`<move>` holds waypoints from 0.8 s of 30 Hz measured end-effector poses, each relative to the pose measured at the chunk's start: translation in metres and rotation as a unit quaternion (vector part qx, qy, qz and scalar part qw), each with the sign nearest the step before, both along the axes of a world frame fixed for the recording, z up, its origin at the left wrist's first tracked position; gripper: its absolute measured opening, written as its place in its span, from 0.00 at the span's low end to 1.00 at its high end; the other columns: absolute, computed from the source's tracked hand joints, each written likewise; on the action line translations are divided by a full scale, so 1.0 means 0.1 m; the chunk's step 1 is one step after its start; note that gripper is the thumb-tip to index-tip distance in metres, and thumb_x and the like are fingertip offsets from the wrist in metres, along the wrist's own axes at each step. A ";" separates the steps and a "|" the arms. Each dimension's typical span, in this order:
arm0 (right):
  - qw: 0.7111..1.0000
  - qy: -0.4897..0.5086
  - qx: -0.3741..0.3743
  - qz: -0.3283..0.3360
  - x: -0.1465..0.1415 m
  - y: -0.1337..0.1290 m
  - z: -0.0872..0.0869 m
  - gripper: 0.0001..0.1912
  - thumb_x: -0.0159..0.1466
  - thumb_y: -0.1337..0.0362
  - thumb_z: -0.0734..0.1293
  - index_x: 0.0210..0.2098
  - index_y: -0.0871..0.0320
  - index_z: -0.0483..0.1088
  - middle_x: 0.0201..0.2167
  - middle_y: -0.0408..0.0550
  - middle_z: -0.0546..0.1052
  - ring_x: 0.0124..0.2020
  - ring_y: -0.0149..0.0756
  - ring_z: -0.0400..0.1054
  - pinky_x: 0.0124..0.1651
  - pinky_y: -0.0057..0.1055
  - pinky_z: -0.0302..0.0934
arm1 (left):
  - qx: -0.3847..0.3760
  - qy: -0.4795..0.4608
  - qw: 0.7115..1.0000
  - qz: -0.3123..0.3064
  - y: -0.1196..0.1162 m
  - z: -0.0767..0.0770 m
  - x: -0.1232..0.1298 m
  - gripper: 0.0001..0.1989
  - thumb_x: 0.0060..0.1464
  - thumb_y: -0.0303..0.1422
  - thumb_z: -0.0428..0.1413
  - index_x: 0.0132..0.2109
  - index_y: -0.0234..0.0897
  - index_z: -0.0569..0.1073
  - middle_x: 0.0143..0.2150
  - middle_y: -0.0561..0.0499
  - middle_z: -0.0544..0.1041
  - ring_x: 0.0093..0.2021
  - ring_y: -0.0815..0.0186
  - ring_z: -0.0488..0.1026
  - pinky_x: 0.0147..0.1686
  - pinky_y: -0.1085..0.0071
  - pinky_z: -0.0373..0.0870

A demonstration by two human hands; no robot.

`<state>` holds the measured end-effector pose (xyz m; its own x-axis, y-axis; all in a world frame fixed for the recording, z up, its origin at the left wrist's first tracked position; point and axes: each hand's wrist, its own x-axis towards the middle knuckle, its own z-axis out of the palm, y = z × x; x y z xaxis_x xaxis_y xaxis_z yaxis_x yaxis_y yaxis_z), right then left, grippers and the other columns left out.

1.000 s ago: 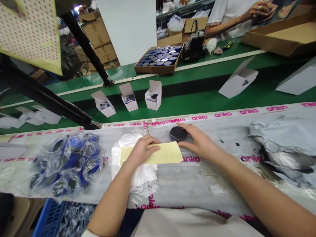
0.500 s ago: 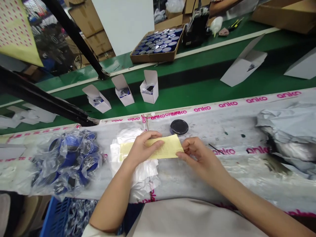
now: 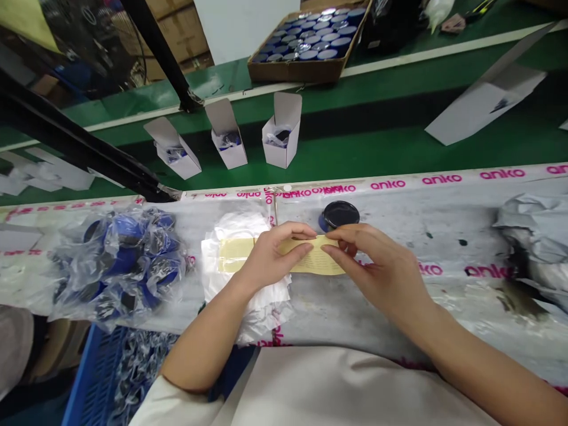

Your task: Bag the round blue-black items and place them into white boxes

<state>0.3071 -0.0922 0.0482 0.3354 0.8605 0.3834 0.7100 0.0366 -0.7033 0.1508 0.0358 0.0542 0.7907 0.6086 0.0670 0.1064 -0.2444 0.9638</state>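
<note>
A pale yellow sheet with fine print (image 3: 235,254) lies across a crumpled clear plastic bag (image 3: 248,296) on the bench. My left hand (image 3: 273,257) presses down on the sheet's middle. My right hand (image 3: 377,266) pinches at the sheet's upper edge with thumb and forefinger. Just beyond my fingers a round black-lidded blue jar (image 3: 339,214) stands on the bench, touched by neither hand.
A heap of blue jars in clear bags (image 3: 119,266) lies at the left. Three open white cartons (image 3: 228,142) stand on the green belt (image 3: 390,154). Beyond the belt sits a cardboard tray of blue jars (image 3: 306,47). A blue crate (image 3: 93,384) is below left, grey crumpled plastic (image 3: 532,236) at right.
My right hand left the black-lidded jar and came to the yellow sheet, now pinching its upper edge. My left hand stayed on the sheet. The camera tilted downward.
</note>
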 end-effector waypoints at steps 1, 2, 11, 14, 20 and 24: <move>1.000 0.007 -0.004 0.001 0.00 0.00 0.00 0.05 0.69 0.62 0.67 0.44 0.53 0.74 0.38 0.47 0.78 0.33 0.34 0.73 0.35 0.32 0.70 | 0.005 0.000 1.000 -0.003 0.00 0.00 0.00 0.07 0.60 0.30 0.60 0.46 0.39 0.77 0.44 0.50 0.82 0.46 0.66 0.79 0.49 0.69 0.76; 1.000 0.013 -0.006 0.003 0.00 0.01 0.00 0.06 0.69 0.61 0.67 0.43 0.53 0.74 0.38 0.48 0.78 0.33 0.34 0.73 0.34 0.31 0.70 | 0.011 0.001 1.000 -0.004 0.00 0.01 -0.01 0.07 0.60 0.30 0.60 0.46 0.39 0.77 0.44 0.50 0.82 0.45 0.66 0.79 0.49 0.68 0.76; 0.996 0.078 -0.035 0.011 -0.01 0.00 0.04 0.09 0.69 0.61 0.66 0.42 0.52 0.79 0.43 0.50 0.77 0.39 0.37 0.74 0.35 0.33 0.73 | 0.115 -0.035 0.993 -0.017 0.01 -0.07 -0.01 0.05 0.62 0.30 0.59 0.42 0.42 0.80 0.38 0.54 0.83 0.39 0.68 0.77 0.47 0.67 0.71; 0.991 0.119 -0.054 0.012 0.00 0.00 0.04 0.08 0.67 0.62 0.67 0.40 0.52 0.80 0.41 0.49 0.78 0.35 0.35 0.73 0.31 0.31 0.71 | 0.126 -0.045 0.991 -0.030 0.00 -0.08 0.00 0.05 0.62 0.29 0.59 0.42 0.42 0.80 0.37 0.54 0.83 0.37 0.68 0.76 0.45 0.68 0.71; 0.985 0.155 -0.069 0.008 0.02 0.03 0.04 0.06 0.66 0.61 0.68 0.37 0.53 0.78 0.36 0.47 0.79 0.33 0.35 0.72 0.32 0.31 0.70 | 0.067 0.002 0.998 -0.015 -0.02 -0.05 0.01 0.05 0.61 0.31 0.59 0.44 0.41 0.79 0.42 0.52 0.83 0.42 0.66 0.79 0.46 0.70 0.74; 0.984 0.158 -0.083 0.023 0.04 0.03 0.04 0.06 0.66 0.61 0.67 0.36 0.53 0.76 0.36 0.46 0.80 0.33 0.35 0.72 0.31 0.31 0.68 | 0.058 0.003 0.998 -0.017 -0.02 -0.05 0.01 0.06 0.62 0.31 0.58 0.44 0.40 0.79 0.42 0.51 0.83 0.43 0.66 0.80 0.46 0.70 0.75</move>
<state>0.3114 -0.0897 0.0524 0.3745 0.9196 0.1185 0.4550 -0.0709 -0.8877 0.1519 0.0342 0.0493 0.8110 0.5703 0.1307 0.1017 -0.3573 0.9284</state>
